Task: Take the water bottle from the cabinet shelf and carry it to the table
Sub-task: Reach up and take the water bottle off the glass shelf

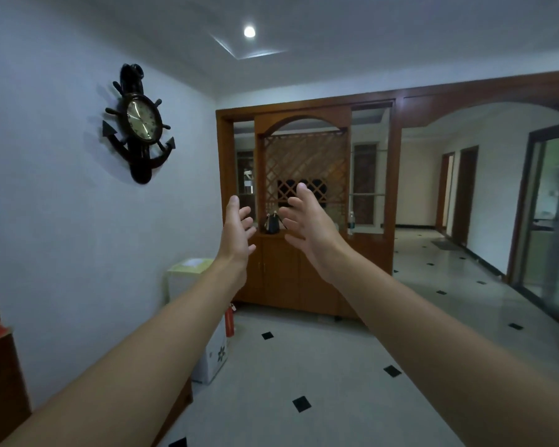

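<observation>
Both arms stretched forward into the middle of the frame, palms turned toward each other. Left hand point(238, 232) raised just left of centre, fingers straight and slightly spread, holding nothing. Right hand point(307, 221) a little higher and just right of centre, fingers likewise apart and relaxed, empty. Behind the hands, at centre, a wooden cabinet point(304, 279) with closed lower doors, an arched lattice panel point(307, 162) above and open glass-shelved bays at each side. Water bottle point(351, 222) upright on the cabinet shelf, right of the lattice and right of the right hand, small and far off, well apart from both hands. Small dark handbag point(271, 223) on the same shelf, seen in the gap between the two hands. Upper left of the frame: anchor-shaped wall clock point(139, 124) on a pale wall. Lower left of centre: white cardboard box point(215, 353) on the floor against the wall, a red fire extinguisher point(229, 321) just beside it, and a pale green bin point(188, 275) behind. Pale tiled floor point(304, 366) with small black diamonds across the bottom. Round ceiling light point(249, 31) at top centre. Sliding glass door point(549, 214) at the right edge.
</observation>
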Demonstrator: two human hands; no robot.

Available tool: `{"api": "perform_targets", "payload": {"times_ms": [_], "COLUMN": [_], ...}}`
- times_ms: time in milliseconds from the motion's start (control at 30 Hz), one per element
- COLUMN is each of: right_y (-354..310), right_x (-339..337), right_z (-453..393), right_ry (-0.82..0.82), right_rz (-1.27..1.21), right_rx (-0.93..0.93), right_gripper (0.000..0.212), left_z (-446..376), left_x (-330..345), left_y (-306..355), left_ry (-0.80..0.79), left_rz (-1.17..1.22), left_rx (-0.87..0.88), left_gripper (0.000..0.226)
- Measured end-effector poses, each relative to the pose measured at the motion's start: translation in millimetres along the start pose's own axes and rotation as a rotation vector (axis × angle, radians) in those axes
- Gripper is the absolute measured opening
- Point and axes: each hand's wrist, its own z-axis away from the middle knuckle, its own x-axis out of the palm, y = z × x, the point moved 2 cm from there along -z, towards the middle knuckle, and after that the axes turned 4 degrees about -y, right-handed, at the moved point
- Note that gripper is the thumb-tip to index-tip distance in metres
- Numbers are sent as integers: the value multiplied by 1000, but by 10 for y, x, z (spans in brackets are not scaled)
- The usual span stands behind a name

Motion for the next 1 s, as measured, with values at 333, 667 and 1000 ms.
{"api": "perform_targets", "payload": {"times_ms": [333, 667, 1000], "right_y": [260, 576, 747], "right_x": [239, 173, -309], "right_z": [-766, -1660, -2740], "right_ry": [5, -70, -71], "right_rz": [-2, 47, 34], "right_rx": [35, -20, -102], "right_gripper": [67, 68, 68], "left_z": [-791, -1478, -2436], "left_x": [-651, -358, 31], "left_y": [-155, -324, -418], "left_ry": [99, 52, 57], "left_rz": [92, 73, -20], "left_rx": [-19, 23, 118], "left_gripper": [73, 71, 70]}}
